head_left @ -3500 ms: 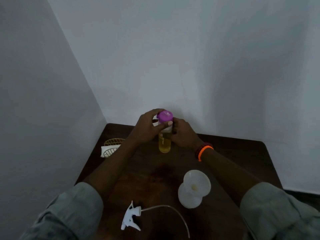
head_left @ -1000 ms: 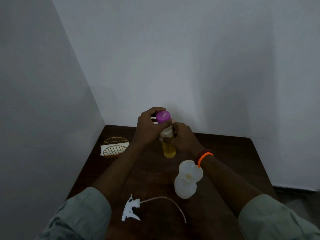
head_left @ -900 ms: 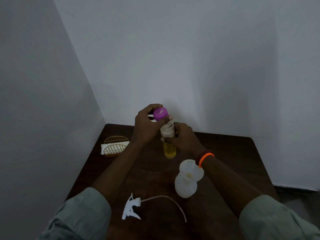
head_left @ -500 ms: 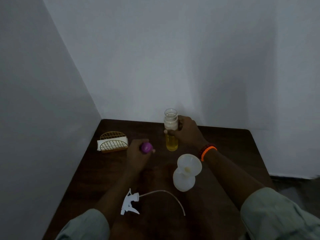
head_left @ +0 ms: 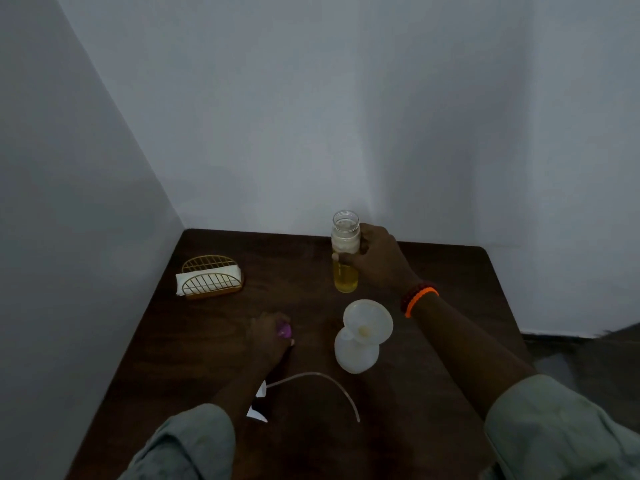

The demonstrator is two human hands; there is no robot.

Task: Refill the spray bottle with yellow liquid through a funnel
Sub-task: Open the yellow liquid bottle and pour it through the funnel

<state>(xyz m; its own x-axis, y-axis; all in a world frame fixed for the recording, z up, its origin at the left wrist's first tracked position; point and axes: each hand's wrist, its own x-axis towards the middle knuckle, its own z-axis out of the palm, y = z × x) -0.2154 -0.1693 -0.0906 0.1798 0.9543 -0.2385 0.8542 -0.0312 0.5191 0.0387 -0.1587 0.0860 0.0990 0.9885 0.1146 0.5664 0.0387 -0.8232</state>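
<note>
A clear bottle of yellow liquid [head_left: 345,261] stands upright and uncapped at the back of the dark wooden table [head_left: 433,393]. My right hand [head_left: 379,259] grips its middle. My left hand [head_left: 268,336] lies low on the table with its fingers curled round the purple cap [head_left: 284,330]. A translucent spray bottle [head_left: 356,353] stands in the middle with a white funnel [head_left: 367,322] in its neck. The white spray head [head_left: 258,403] with its curved dip tube [head_left: 322,379] lies near the front, partly hidden by my left forearm.
A gold wire napkin holder [head_left: 211,277] with white napkins stands at the table's left side. Grey walls meet in a corner just behind the table. The table's right edge drops to the floor.
My left hand lifted the purple cap off the bottle and carried it down to the table left of the funnel. My right hand kept hold of the bottle, now uncapped.
</note>
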